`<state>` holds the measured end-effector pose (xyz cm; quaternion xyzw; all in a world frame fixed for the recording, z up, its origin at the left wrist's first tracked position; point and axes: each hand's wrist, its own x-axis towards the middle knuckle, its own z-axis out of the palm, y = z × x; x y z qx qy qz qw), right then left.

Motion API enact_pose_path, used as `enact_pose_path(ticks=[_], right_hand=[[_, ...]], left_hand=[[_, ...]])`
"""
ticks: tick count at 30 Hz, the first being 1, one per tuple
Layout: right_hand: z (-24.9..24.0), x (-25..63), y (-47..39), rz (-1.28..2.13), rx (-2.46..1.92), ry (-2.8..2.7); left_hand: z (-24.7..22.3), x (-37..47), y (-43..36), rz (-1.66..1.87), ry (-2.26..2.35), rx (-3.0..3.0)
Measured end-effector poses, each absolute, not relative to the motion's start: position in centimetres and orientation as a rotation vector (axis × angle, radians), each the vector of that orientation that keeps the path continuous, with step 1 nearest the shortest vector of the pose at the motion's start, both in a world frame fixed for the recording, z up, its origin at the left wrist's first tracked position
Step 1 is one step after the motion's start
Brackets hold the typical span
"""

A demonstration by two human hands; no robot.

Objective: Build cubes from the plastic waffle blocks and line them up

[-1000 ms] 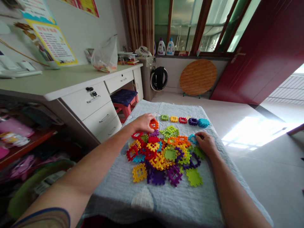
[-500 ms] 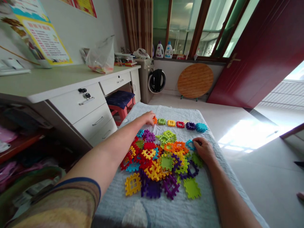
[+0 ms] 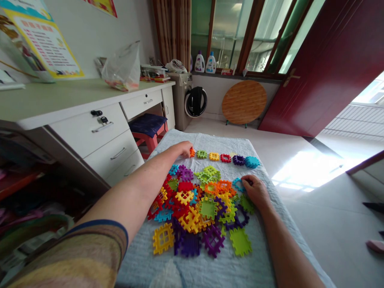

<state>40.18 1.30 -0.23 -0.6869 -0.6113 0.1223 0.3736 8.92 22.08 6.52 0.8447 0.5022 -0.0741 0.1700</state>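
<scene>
At the left end of a row of plastic building tiles, my left hand (image 3: pixel 186 149) has its fingers closed on an orange tile (image 3: pixel 192 152). Rightward from there run a green tile (image 3: pixel 202 154), a yellow tile (image 3: pixel 214 156), a red tile (image 3: pixel 225 158), a dark purple stack (image 3: pixel 239 160) and a light blue stack (image 3: pixel 252 162). My right hand (image 3: pixel 255 190) pinches the edge of a light blue frame tile (image 3: pixel 238 184) at the right side of the mixed pile. Several interlocking tiles with notched edges, such as a green one (image 3: pixel 208 208), make up that pile.
A pale blue cloth (image 3: pixel 216 141) covers the table under the tiles. To the left stand a white desk (image 3: pixel 109 150) and a stool with a dark seat (image 3: pixel 148 125). A washing machine (image 3: pixel 181 100) and a round wooden tabletop (image 3: pixel 244 102) are beyond.
The camera view has shifted slightly, moving the whole scene a little to the left. Both hands stay at the same tiles, and the row and pile look unchanged.
</scene>
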Motion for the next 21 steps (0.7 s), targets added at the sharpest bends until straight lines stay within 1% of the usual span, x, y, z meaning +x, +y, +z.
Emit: enact_pose_path(ticks=[21], right_hand=[[-0.06, 40.03, 1.24, 0.322, -1.753, -1.563]], left_hand=[[6.9, 9.72, 22.33, -0.224, 1.429, 2.296]])
